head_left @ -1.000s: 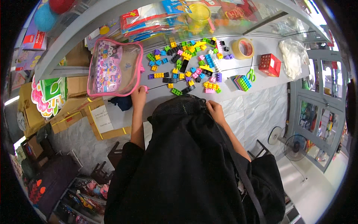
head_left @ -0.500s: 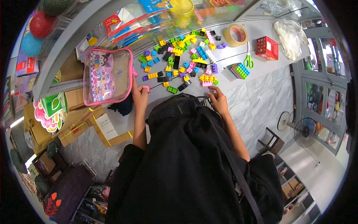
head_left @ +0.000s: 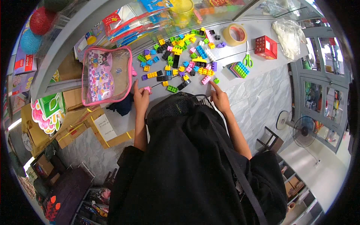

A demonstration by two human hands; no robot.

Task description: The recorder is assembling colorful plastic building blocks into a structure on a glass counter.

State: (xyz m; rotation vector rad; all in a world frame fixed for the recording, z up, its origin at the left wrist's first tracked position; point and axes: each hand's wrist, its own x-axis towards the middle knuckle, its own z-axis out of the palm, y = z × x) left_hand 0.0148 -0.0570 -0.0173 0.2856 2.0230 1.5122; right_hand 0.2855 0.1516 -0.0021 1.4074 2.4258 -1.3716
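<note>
My left hand (head_left: pixel 141 99) rests at the near edge of the table, just right of the clear pouch with pink trim (head_left: pixel 117 80). Its thumb and fingers are closed on a small pink brick (head_left: pixel 147 89). My right hand (head_left: pixel 220 99) lies at the right side of the brick pile, index finger stretched out and nothing visibly held. That fingertip is close to a small green brick (head_left: pixel 216 80); whether it touches cannot be made out. Nearby lie a pink brick (head_left: pixel 206 79) and a long yellow-orange brick (head_left: pixel 205 71). Several loose coloured bricks spread across the table between and beyond my hands.
A stacked block of bricks (head_left: pixel 239 70), green-handled scissors (head_left: pixel 247 60), a tape roll (head_left: pixel 235 34) and a red box (head_left: pixel 266 47) stand to the right. Plastic packets (head_left: pixel 131 28) line the back. Cardboard boxes (head_left: pixel 77 129) sit at the left; a fan (head_left: pixel 305 131) stands far right.
The long yellow-orange brick by my right hand has shifted away from me, apart from the pink and green ones. My right index finger is now straighter. The left hand keeps the pink brick.
</note>
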